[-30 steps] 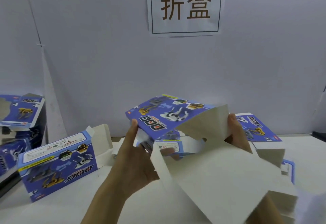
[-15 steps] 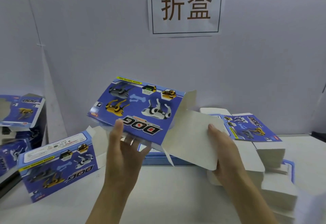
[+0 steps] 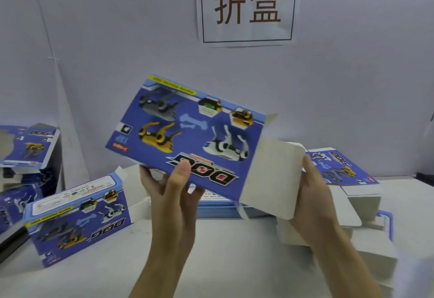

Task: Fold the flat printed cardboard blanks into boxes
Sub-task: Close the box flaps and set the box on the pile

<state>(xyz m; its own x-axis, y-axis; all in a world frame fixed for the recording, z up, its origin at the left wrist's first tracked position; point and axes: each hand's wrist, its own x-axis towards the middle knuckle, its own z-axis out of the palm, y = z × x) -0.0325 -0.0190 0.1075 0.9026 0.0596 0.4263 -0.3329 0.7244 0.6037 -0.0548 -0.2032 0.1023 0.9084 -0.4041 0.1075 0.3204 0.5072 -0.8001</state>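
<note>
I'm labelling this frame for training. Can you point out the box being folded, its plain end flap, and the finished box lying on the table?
box being folded (image 3: 187, 133), head view, on its blue printed face.
end flap (image 3: 274, 178), head view, flap's plain grey middle.
finished box (image 3: 79, 220), head view, on its printed front face.

Single head-worn wide-angle view, looked forward and slightly down from person's own standpoint. Faced grey wall (image 3: 117, 39) bearing paper sign (image 3: 247, 6) at top centre. White table (image 3: 234, 250) filled lower half. Both forearms entered from bottom edge, close to lens. Edges bowed by wide lens. No second view.
</note>
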